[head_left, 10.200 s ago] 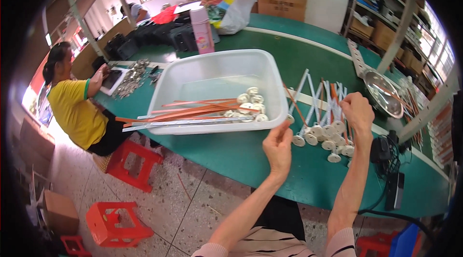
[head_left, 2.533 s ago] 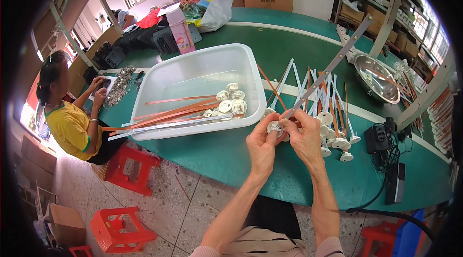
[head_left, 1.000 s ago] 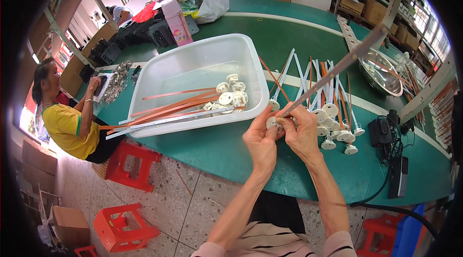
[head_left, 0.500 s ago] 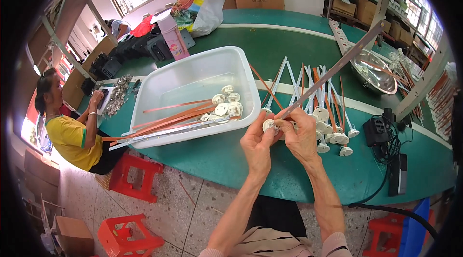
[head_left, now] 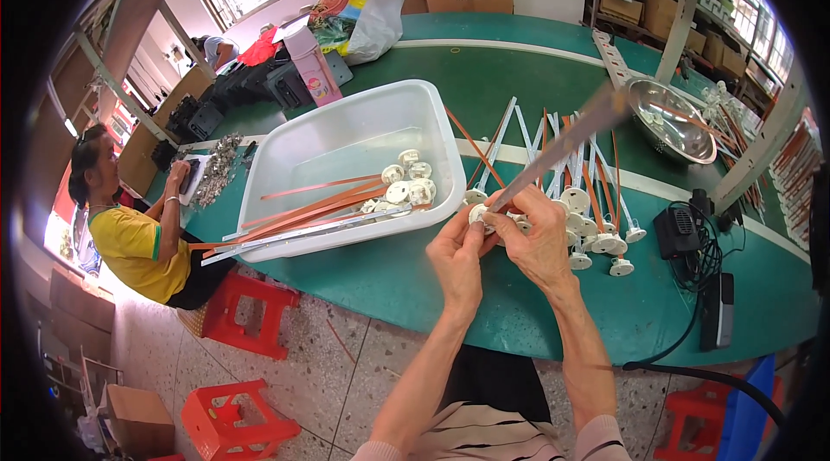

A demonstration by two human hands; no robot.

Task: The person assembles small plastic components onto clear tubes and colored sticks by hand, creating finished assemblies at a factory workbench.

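Observation:
My left hand is closed, its thumb and fingers pinching a small white round plastic holder by the rim. Beside it, my right hand grips the low end of a long flat metal strip, its thumb pressed close to the holder. The strip slants up and to the right, and its upper end is blurred. Whether strip and holder are joined is hidden by my fingers. Just right of my hands lies a pile of similar white holders with silvery and copper-coloured strips.
A white plastic tub with more strips and holders stands to the left. At right are a metal bowl, a black power adapter and cables. A person in a yellow shirt sits at the far left, near red stools.
The upper end of the strip has swung left and down, tilting toward me. Both hands have shifted slightly left, keeping their grip on the holder and strip.

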